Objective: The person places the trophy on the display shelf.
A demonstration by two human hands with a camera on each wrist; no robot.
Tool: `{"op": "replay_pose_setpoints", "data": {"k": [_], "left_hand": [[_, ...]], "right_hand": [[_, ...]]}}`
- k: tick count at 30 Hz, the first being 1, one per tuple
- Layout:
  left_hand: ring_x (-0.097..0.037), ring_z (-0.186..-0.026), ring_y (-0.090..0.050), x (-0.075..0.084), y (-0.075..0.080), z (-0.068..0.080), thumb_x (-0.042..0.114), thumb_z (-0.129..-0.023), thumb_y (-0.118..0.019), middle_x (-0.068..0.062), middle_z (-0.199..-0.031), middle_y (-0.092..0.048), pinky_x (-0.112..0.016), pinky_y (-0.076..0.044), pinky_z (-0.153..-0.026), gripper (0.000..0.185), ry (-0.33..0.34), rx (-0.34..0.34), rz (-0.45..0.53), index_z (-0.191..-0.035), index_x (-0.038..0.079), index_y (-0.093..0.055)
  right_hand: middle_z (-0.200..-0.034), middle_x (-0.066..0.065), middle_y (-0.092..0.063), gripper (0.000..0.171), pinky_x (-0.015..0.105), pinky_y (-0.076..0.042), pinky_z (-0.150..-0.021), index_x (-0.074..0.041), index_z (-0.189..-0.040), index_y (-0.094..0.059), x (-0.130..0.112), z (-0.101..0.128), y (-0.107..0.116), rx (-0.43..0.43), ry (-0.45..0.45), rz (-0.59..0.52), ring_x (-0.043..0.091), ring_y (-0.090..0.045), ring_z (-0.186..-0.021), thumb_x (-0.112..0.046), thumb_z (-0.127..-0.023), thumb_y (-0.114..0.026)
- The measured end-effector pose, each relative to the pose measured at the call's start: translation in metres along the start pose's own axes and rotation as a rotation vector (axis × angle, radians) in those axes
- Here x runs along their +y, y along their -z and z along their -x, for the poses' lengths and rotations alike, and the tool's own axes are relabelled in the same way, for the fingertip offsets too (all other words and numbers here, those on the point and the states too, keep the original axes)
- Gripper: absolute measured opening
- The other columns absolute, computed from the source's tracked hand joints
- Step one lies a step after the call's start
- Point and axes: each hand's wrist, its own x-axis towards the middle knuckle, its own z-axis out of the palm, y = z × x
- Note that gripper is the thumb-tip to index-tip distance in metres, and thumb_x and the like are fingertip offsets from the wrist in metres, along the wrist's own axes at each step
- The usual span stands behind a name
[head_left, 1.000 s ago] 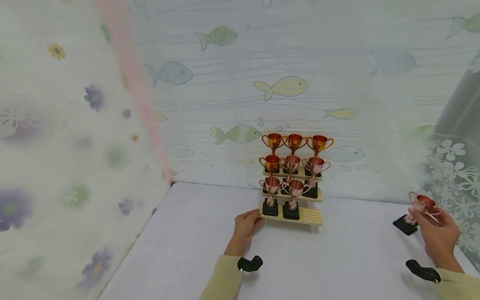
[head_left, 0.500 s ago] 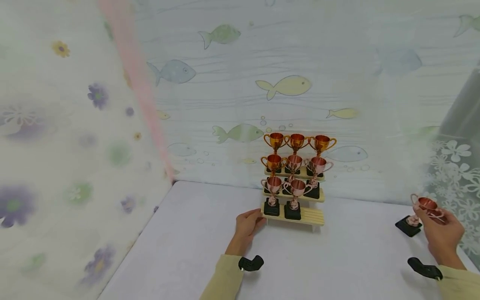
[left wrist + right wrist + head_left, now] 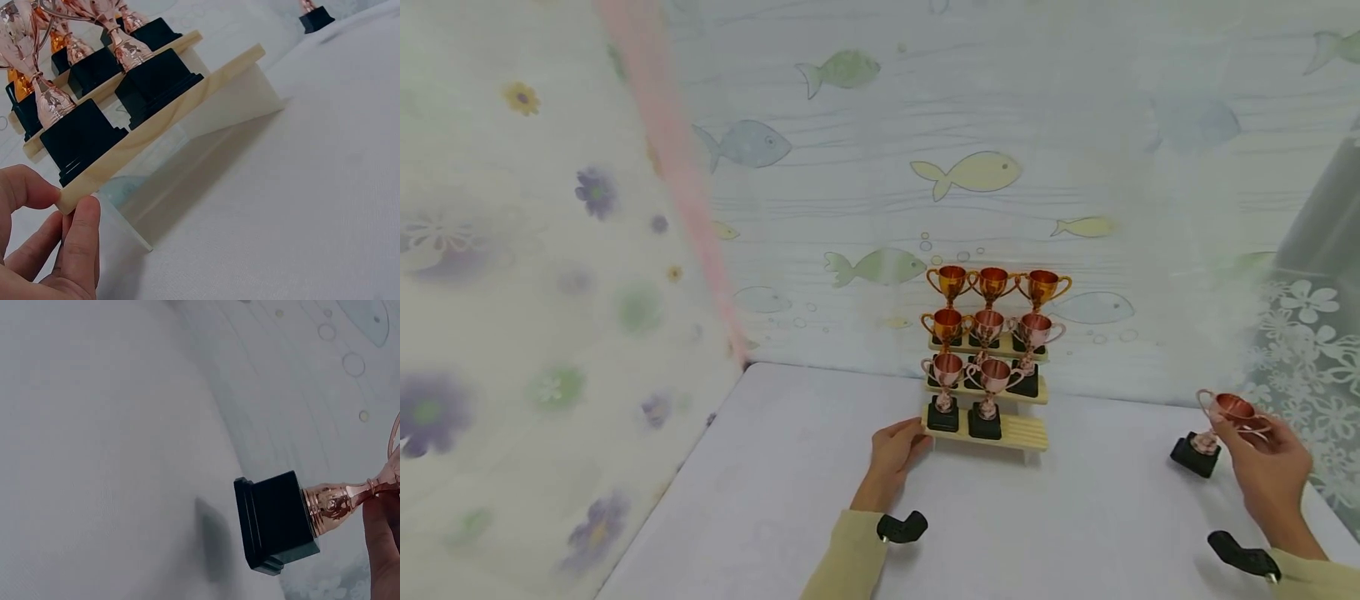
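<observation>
A three-step wooden stand (image 3: 1024, 431) bears several small trophy cups. Its top step has three gold cups (image 3: 992, 283); the middle one has a gold cup (image 3: 947, 323) and two rose-gold cups (image 3: 1034, 327). On the left and middle of the bottom step are two more rose-gold cups (image 3: 995, 377). My left hand (image 3: 892, 454) pinches the bottom step's left end, thumb (image 3: 31, 186) above and fingers below. Far to the right, my right hand (image 3: 1270, 467) holds a rose-gold trophy (image 3: 281, 519) by its cup, the black base tilted and raised over the table.
A white cloth covers the table (image 3: 790, 483). Behind it hangs a fish-patterned curtain (image 3: 820, 208), with a flower-patterned one (image 3: 550, 333) to the left. Lacy sheer fabric (image 3: 1318, 375) hangs at the right edge. A black wrist device (image 3: 901, 527) sits on each sleeve.
My right hand has shifted slightly left with the rose-gold trophy, after a small drift right with the view. My left hand keeps its pinch on the stand.
</observation>
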Motion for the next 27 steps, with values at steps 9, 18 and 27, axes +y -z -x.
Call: {"op": "replay_pose_setpoints", "data": {"k": [9, 18, 27], "left_hand": [[-0.018, -0.097, -0.069, 0.001, 0.0, 0.001, 0.001, -0.095, -0.062, -0.029, -0.127, -0.063, -0.03, -0.06, -0.088, 0.039, 0.0, -0.002, 0.007, -0.131, -0.014, -0.059], [-0.017, -0.096, -0.069, 0.002, -0.001, 0.002, 0.001, -0.095, -0.06, -0.029, -0.128, -0.063, -0.031, -0.06, -0.089, 0.039, 0.005, -0.002, 0.009, -0.132, -0.014, -0.058], [-0.016, -0.095, -0.068, 0.002, -0.002, 0.003, 0.001, -0.095, -0.061, -0.027, -0.126, -0.064, -0.032, -0.06, -0.09, 0.039, 0.003, 0.002, 0.014, -0.131, -0.014, -0.058]], "right_hand": [[-0.098, -0.024, -0.058, 0.037, -0.001, -0.046, -0.071, -0.023, -0.123, -0.064, -0.013, 0.028, -0.015, -0.125, 0.149, 0.036, -0.01, -0.056, -0.088, -0.009, -0.091, -0.076], [-0.101, -0.027, -0.058, 0.043, -0.002, -0.044, -0.08, -0.009, -0.131, -0.062, -0.025, 0.052, -0.036, -0.209, 0.315, 0.078, -0.012, -0.057, -0.094, -0.004, -0.091, -0.075], [-0.11, -0.022, -0.06, 0.042, 0.002, -0.048, -0.084, -0.002, -0.131, -0.061, -0.045, 0.075, -0.06, -0.374, 0.488, 0.001, -0.007, -0.059, -0.101, 0.001, -0.091, -0.074]]}}
